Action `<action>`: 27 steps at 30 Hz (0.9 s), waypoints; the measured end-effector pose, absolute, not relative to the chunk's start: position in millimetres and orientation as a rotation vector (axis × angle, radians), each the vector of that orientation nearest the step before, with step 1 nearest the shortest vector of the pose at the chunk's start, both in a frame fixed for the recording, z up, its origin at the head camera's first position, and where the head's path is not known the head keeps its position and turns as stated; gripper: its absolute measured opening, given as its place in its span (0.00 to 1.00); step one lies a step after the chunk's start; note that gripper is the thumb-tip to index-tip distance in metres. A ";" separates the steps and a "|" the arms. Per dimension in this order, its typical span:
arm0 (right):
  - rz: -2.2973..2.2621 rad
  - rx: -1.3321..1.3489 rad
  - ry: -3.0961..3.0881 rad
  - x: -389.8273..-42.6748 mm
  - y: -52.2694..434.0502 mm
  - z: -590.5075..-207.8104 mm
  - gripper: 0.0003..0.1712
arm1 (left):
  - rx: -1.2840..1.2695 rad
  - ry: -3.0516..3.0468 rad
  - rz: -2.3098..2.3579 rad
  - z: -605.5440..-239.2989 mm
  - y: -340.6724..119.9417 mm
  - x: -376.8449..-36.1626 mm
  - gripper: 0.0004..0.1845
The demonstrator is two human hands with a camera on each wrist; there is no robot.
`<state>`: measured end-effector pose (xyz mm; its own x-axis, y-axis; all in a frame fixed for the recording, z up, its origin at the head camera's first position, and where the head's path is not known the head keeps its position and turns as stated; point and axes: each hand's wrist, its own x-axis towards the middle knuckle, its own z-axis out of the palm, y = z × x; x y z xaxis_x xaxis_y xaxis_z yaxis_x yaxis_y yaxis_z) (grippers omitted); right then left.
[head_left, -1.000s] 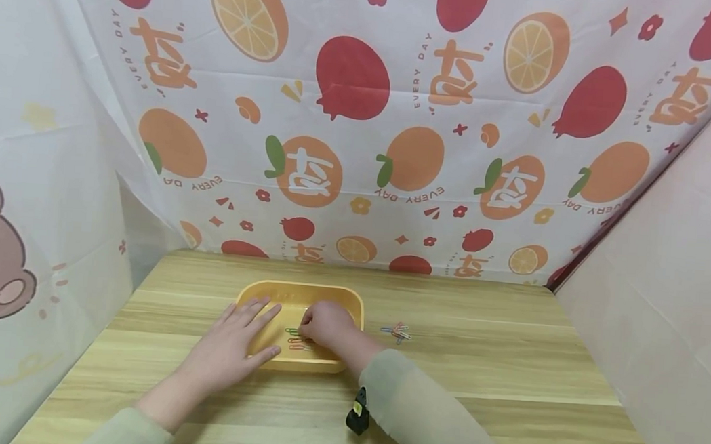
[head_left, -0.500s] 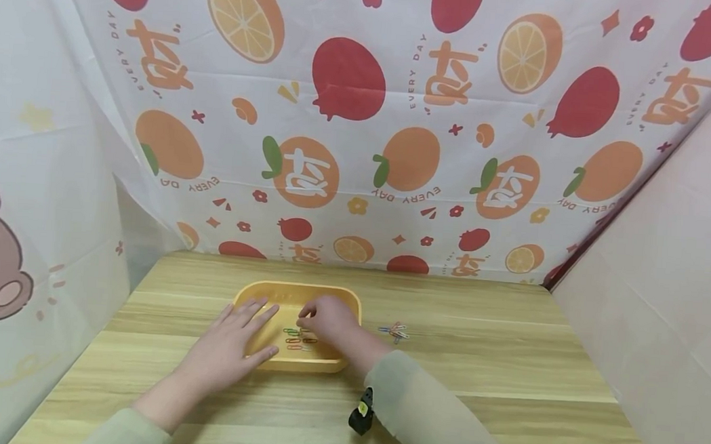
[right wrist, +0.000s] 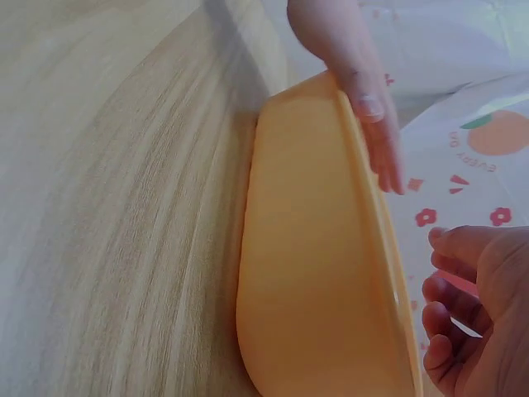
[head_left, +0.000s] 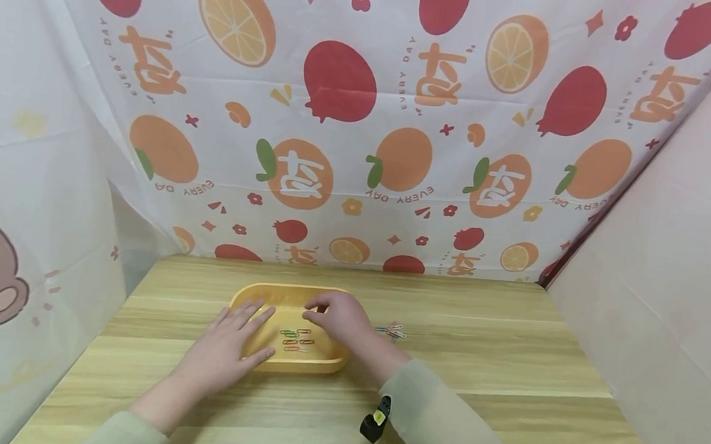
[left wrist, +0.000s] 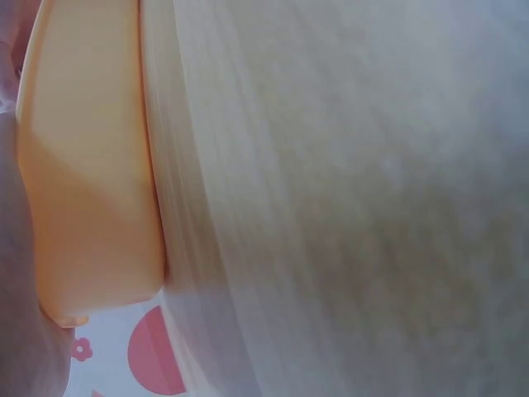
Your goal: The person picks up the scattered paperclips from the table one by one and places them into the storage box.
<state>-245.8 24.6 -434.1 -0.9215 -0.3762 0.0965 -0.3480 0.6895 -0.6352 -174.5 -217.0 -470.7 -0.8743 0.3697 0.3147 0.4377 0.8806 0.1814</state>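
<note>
Left grip (head_left: 225, 346) on clip-filled tray (head_left: 322, 364)

Left wrist view blurred; left hand (left wrist: 21, 273) cut by frame edge. Right hand (head_left: 339, 318) covers tray (head_left: 265, 294) far corner. Loose clips (head_left: 391, 331) on counter (head_left: 476, 351) too small to count.

A smooth matt plastic tray (head_left: 322, 364) sits on a wood-grain table (head_left: 494, 353) before printed cloth (head_left: 360, 147).
</note>
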 end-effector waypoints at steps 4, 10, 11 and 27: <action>-1.112 -0.601 2.843 -241.1 36.8 -430.6 0.12 | -0.608 -2.758 -0.359 -472.3 -216.9 -174.6 0.39; -1.263 -0.529 2.804 -235.5 60.8 -430.2 0.12 | -0.609 -2.768 -0.356 -473.6 -216.4 -175.0 0.40; -1.274 -0.511 2.805 -235.2 65.3 -431.3 0.12 | -0.609 -2.776 -0.356 -473.6 -216.4 -175.0 0.40; -1.385 -0.301 2.808 -230.6 150.0 -472.9 0.11 | -0.616 -2.794 -0.355 -474.2 -219.0 -178.0 0.40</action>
<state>-230.6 150.0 -472.9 -0.9816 -0.1695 0.0876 -0.1726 0.5939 -0.7858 -178.0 -219.0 -474.2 -0.8771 0.3756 0.2994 0.4386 0.8804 0.1804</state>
